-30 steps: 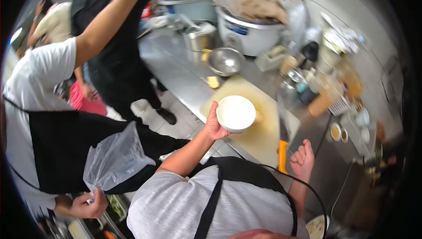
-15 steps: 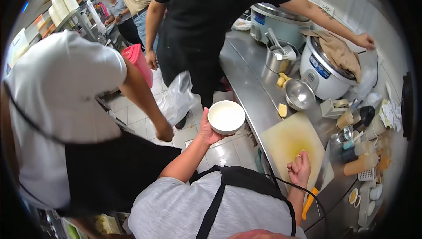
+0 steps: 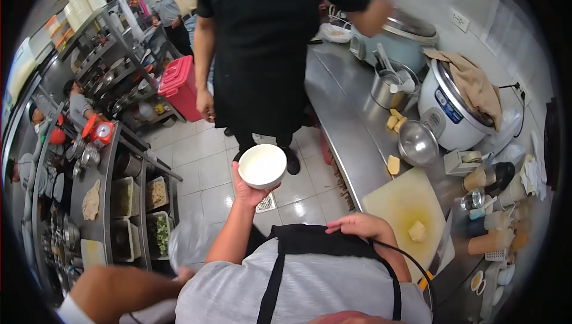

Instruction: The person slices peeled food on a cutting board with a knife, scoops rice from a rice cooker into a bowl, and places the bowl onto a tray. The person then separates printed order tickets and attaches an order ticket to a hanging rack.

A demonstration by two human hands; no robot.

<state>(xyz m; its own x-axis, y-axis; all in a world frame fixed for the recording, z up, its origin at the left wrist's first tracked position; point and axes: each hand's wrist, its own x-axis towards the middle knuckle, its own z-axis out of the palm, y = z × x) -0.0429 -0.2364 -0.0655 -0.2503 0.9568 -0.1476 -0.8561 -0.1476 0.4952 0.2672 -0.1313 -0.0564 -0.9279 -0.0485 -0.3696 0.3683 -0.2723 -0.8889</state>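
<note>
My left hand (image 3: 250, 191) holds a white bowl (image 3: 263, 166) upright over the tiled floor, thumb on its near side. Whether the bowl holds anything white inside cannot be made out. My right hand (image 3: 356, 225) is held at the chest by the black apron (image 3: 325, 246), its fingers stretched out and nothing in them. On the cutting board (image 3: 387, 202) to the right sits a pale yellow piece (image 3: 417, 231) over a yellow stain. Beside the board lies a knife with an orange handle (image 3: 425, 280), partly hidden.
A person in black (image 3: 262, 56) stands ahead by the steel counter (image 3: 339, 85). Rice cookers (image 3: 453, 106), a metal bowl (image 3: 418, 143) and yellow pieces (image 3: 393, 165) stand on it. At lower left is another person's arm (image 3: 128, 282), near shelves with food tubs (image 3: 159, 234).
The bowl moved left and slightly down with my left hand. My right hand left the board, opened and came to my chest; a piece now shows there. The person in white moved down and left.
</note>
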